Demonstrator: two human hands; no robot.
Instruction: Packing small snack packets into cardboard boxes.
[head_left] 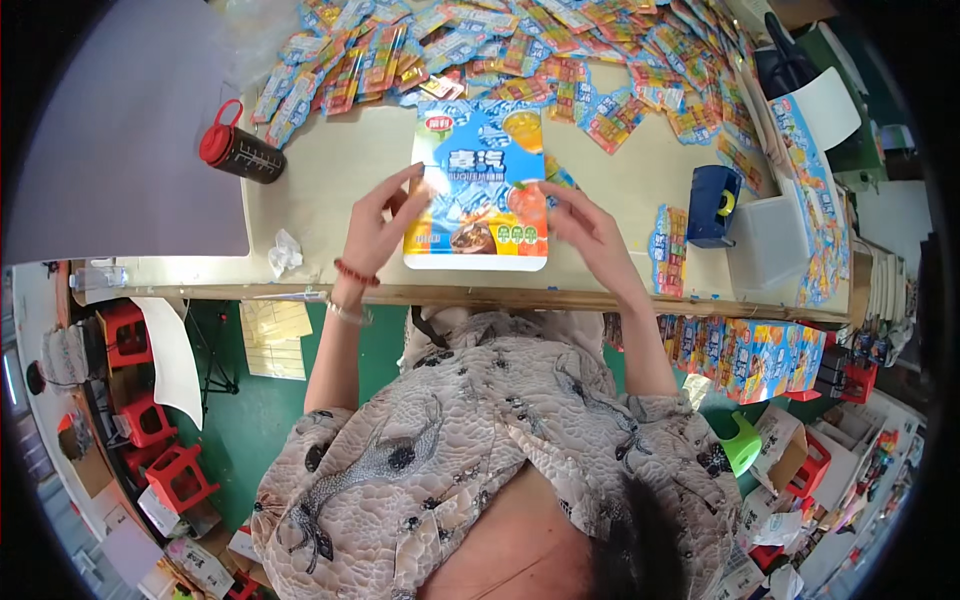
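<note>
Bag (480, 195), seen in the head view, lies on the table (320, 195) near its front edge, before heaped packets (510, 55). Left hand (383, 225) and right hand (594, 235) have loosely bent fingers at its opposite sides; whether they grip it, I cannot tell.

Pale worktable (330, 220), wooden front edge (450, 296); packet heap (600, 40) sprawled along the far side; 1 blue pouch (478, 185) front centre; I see 1 red-capped bottle (252, 154), 1 crumpled tissue (285, 254) left; right side: 1 loose packet (669, 250), 1 dark-blue tape dispenser (708, 208), 1 clear bin (768, 240)
</note>
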